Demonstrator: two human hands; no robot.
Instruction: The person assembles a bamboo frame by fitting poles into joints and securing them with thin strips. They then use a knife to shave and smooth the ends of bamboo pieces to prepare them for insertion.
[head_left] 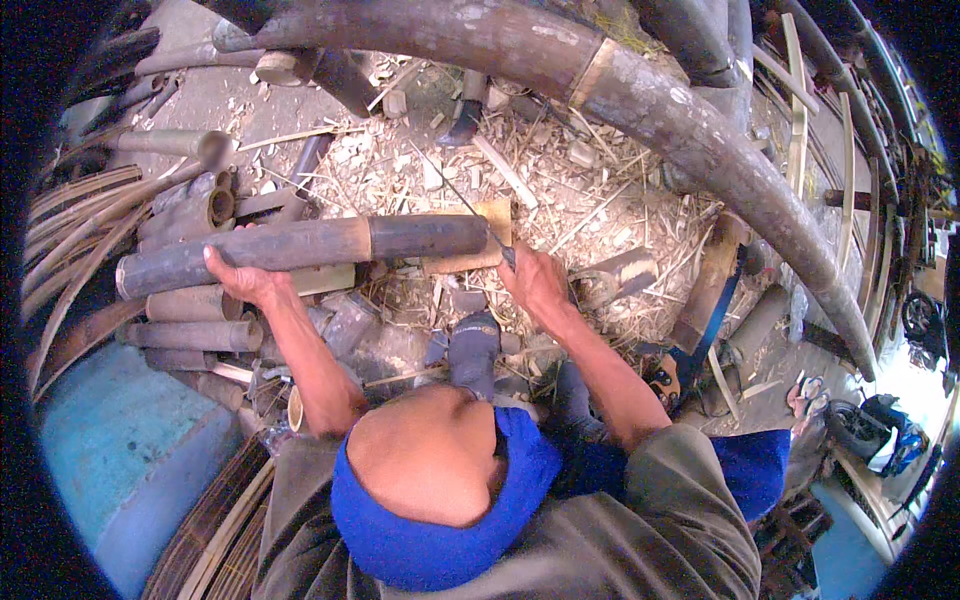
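Note:
My left hand (248,280) grips a dark bamboo section (290,245) from the near side, its thumb up against the wall and the other fingers hidden beneath. The piece lies crosswise, with a pale ring at its node. Its right end rests over a pale wooden block (462,262). My right hand (537,283) is closed round the handle of a knife (480,215). The long thin blade slants away to the upper left, seen nearly edge-on, and passes close by the bamboo's right end. Whether it touches the bamboo I cannot tell.
A long curved bamboo pole (690,125) spans the far side. Cut bamboo pieces (195,335) are piled at the left. Wood chips (590,190) litter the ground. At the right, a handsaw with a blue blade (722,300) leans by a split bamboo piece (708,280).

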